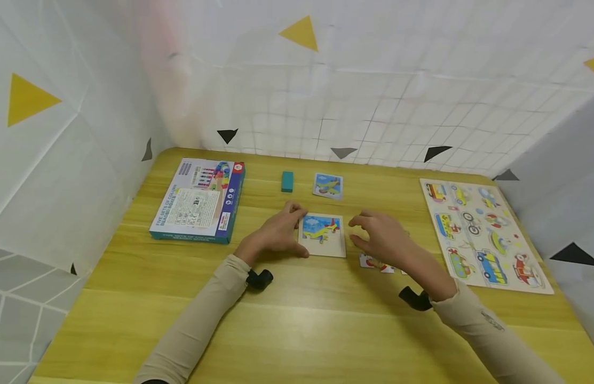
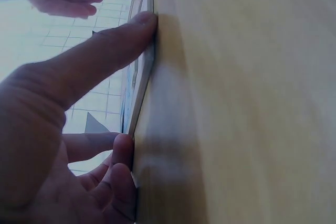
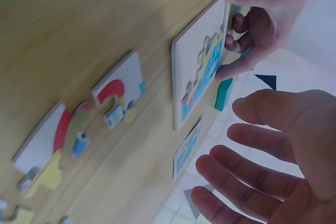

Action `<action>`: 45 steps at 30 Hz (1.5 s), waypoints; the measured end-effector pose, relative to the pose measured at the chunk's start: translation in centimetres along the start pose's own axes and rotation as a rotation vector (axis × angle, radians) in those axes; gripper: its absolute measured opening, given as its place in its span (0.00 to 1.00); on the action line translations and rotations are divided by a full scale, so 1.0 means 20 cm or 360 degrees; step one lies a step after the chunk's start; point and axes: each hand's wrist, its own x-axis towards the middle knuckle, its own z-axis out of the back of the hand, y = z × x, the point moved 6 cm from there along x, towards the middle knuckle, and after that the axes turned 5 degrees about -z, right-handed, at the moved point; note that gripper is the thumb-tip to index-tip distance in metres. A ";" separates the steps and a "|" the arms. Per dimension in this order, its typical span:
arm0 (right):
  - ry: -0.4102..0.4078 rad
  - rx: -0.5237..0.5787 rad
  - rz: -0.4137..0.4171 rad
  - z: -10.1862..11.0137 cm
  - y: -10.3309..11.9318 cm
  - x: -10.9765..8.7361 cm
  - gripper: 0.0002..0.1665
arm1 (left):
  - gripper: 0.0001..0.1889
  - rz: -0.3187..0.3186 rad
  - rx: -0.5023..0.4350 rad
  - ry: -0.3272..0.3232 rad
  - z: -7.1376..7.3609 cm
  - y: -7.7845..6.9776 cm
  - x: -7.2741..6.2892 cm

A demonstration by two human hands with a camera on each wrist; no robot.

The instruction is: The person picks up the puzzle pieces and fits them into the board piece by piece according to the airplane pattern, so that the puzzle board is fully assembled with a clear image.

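A small square jigsaw board (image 1: pixel 329 249) lies on the table, its far part filled with joined pieces of a yellow and red airplane on blue sky; the near part is bare wood. My left hand (image 1: pixel 279 233) holds it by the left side, thumb at the near corner and fingertips at the far one. To the right, my right hand (image 1: pixel 385 240) hovers with parted, slightly bent fingers and nothing in them. Beneath and beside it lie loose jigsaw pieces (image 3: pixel 126 77) with red, white and yellow parts, some hidden by the hand in the head view.
Behind the board are a picture card (image 1: pixel 328 185) of the airplane and a teal block (image 1: pixel 287 181). A flat toy box (image 1: pixel 196 205) lies at the left. On the right rests a large vehicle puzzle board (image 1: pixel 484 234). White cloth (image 1: pixel 258 90) hangs behind the table.
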 end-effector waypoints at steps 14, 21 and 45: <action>-0.0019 -0.0017 -0.0099 0.06 -0.13 -0.10 0.16 | 0.58 0.0003 -0.0009 -0.0004 0.00 0.00 0.00; -0.0022 -0.0019 -0.0127 0.06 -0.19 -0.14 0.15 | 0.58 0.0002 0.0003 -0.0003 0.00 0.00 -0.01; 0.0126 -0.0087 -0.0358 0.02 -0.43 -0.28 0.23 | 0.58 0.0008 -0.0001 -0.0006 0.00 0.01 0.00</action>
